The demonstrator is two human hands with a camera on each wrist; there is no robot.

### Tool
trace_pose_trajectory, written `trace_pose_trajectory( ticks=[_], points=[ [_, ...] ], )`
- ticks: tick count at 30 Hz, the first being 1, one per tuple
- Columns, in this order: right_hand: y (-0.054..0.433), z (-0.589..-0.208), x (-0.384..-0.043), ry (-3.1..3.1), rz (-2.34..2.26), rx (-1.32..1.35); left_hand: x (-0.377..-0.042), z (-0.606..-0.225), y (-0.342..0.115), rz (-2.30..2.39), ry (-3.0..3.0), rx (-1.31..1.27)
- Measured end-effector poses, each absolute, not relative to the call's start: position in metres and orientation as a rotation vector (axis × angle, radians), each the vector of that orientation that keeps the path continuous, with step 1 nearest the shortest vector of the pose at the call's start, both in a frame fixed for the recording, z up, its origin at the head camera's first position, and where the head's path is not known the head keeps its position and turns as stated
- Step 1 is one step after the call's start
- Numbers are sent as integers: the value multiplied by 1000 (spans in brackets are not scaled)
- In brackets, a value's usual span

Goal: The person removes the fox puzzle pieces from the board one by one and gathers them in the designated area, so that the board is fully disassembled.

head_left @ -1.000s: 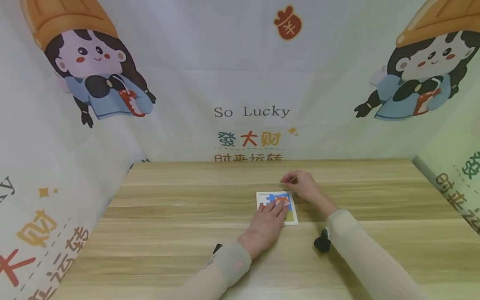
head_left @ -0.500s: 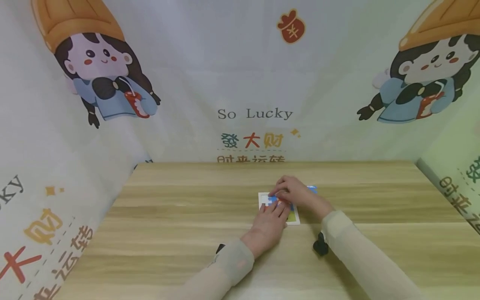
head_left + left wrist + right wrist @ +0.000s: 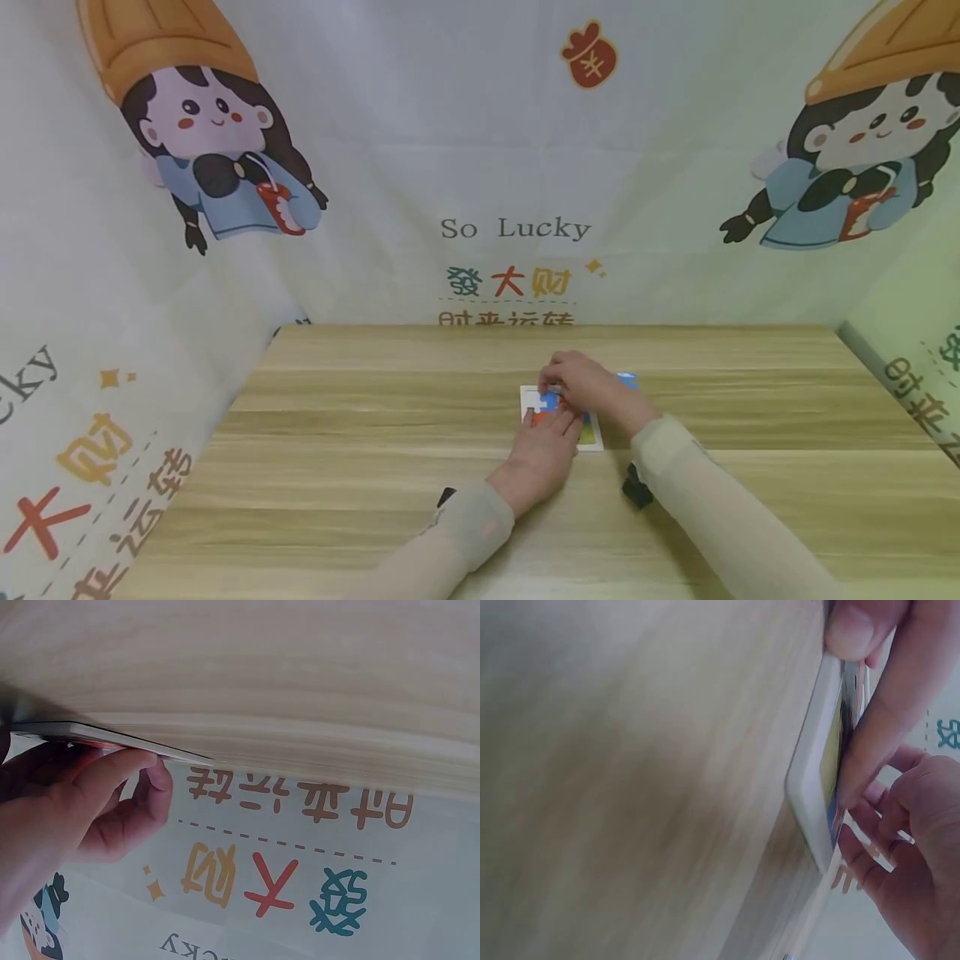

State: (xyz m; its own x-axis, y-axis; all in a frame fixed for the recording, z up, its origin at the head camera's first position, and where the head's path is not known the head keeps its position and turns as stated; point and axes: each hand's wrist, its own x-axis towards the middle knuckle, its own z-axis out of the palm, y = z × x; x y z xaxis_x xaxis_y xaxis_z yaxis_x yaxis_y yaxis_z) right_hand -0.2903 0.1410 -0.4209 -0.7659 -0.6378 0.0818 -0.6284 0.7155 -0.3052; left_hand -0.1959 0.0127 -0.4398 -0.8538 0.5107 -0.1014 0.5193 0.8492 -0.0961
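Note:
A small jigsaw puzzle (image 3: 588, 433) with a white rim and an orange fox on blue and green lies on the table. My left hand (image 3: 543, 454) rests on it from the near side, fingers stretched over the picture. In the right wrist view, the left thumb (image 3: 851, 630) is at the rim and a finger lies on the picture. My right hand (image 3: 583, 383) bends over the puzzle's far edge, its fingertips (image 3: 846, 836) right at the board; I cannot tell whether they pinch a piece. Blank white shows at the puzzle's far left corner. The hands hide most of the fox.
A blue and white puzzle piece (image 3: 627, 380) lies on the wooden table (image 3: 360, 417), just beyond the right wrist. Black wrist devices (image 3: 637, 487) sit under the sleeves. A printed cloth (image 3: 375, 167) hangs behind the table and at both sides.
My right hand has moved left from beyond the far right corner onto the puzzle's far edge, uncovering the blue piece behind it. The left hand stays on the puzzle. The head view has shifted slightly.

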Motion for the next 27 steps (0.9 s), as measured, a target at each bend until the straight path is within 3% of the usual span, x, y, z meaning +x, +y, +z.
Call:
trace_pose_trajectory(
  ticks=[10,27],
  points=[
    [129,-432,-298,2963,-448,-1032,-193,-439,13,-204,2970,835],
    [165,-417,-293,2601,-1242,-698,-197,-441,15,-191,2955,823]
  ],
)
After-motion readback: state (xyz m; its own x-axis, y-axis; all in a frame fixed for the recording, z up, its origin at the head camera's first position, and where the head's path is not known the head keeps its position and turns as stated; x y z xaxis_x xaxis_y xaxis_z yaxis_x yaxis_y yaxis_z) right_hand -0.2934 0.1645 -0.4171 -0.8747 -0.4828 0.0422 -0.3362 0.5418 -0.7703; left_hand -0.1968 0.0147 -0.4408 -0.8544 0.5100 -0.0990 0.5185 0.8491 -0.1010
